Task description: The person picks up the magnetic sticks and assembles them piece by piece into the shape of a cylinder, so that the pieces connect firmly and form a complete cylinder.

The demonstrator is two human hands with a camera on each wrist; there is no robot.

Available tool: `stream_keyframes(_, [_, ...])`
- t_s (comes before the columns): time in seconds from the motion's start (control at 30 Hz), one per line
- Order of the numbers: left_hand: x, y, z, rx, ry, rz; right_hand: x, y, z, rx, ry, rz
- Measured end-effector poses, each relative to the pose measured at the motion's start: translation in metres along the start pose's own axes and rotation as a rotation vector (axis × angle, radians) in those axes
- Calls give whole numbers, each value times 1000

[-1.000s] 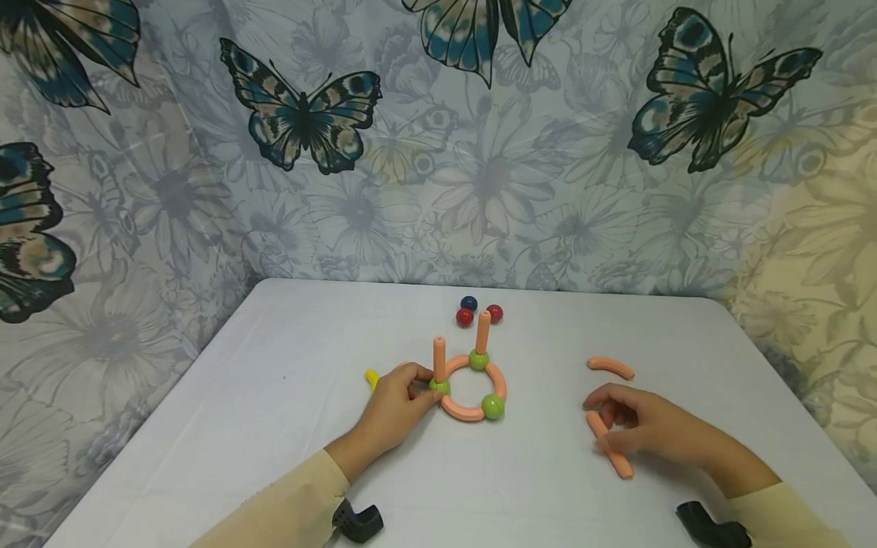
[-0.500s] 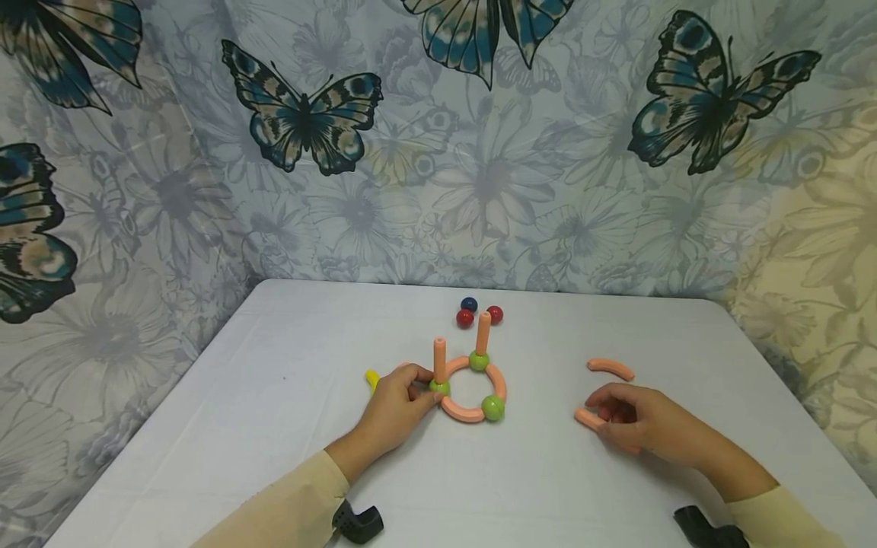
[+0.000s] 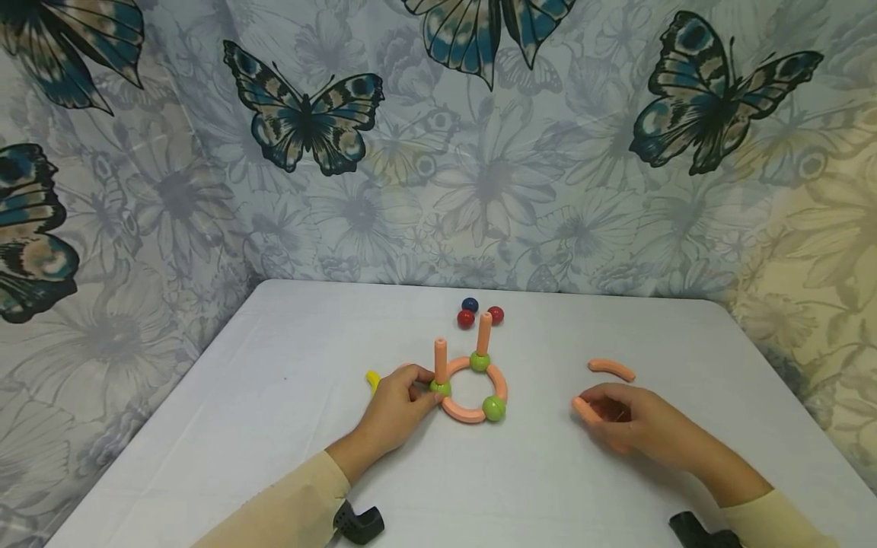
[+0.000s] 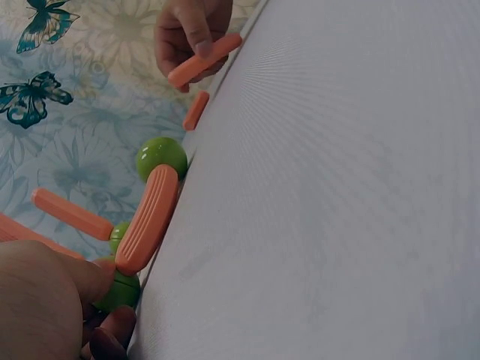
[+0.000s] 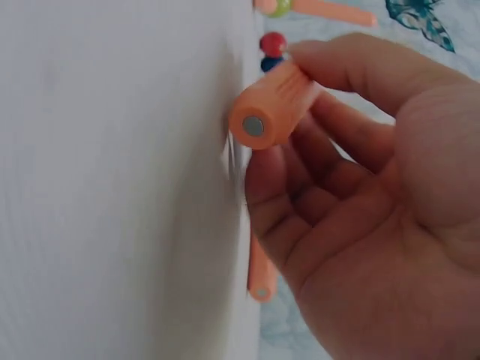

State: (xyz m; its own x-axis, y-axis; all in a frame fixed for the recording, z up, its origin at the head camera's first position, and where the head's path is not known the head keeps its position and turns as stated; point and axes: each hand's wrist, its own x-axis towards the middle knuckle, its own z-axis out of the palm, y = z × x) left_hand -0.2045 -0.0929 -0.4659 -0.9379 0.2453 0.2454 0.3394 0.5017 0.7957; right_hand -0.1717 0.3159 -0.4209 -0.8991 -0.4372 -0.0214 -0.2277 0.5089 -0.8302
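In the head view my left hand [image 3: 390, 411] pinches a green ball [image 3: 441, 388] at the left of a ring made of curved orange rods [image 3: 464, 414] and green balls. One upright orange rod [image 3: 441, 361] stands on that ball. Another upright rod [image 3: 484, 335] rises from the far green ball [image 3: 479, 361]; the near-right ball [image 3: 494, 409] carries none. To the right, my right hand [image 3: 654, 430] holds an orange magnetic rod [image 5: 274, 109] between thumb and fingers. A round metal magnet shows in its end in the right wrist view, and the rod appears raised off the table.
A loose curved orange rod [image 3: 612, 370] lies beyond my right hand. Two red balls and a blue ball [image 3: 469, 304] sit behind the ring. A yellow piece [image 3: 373, 380] is partly hidden by my left hand. The white table [image 3: 548, 495] meets a butterfly-patterned backdrop.
My right hand has taken hold of the orange rod lying on the table, turned it and lifted it, shifting slightly left. My left hand stays on the green ball.
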Motion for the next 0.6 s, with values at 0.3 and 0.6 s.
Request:
stream_keyframes(0.3, [0,2,1,4,-3,3,6,-11,13,110,134,-203])
stream_keyframes(0.6, [-2,4,-1,-9,0,-22,21,-31,39,111,177,-288])
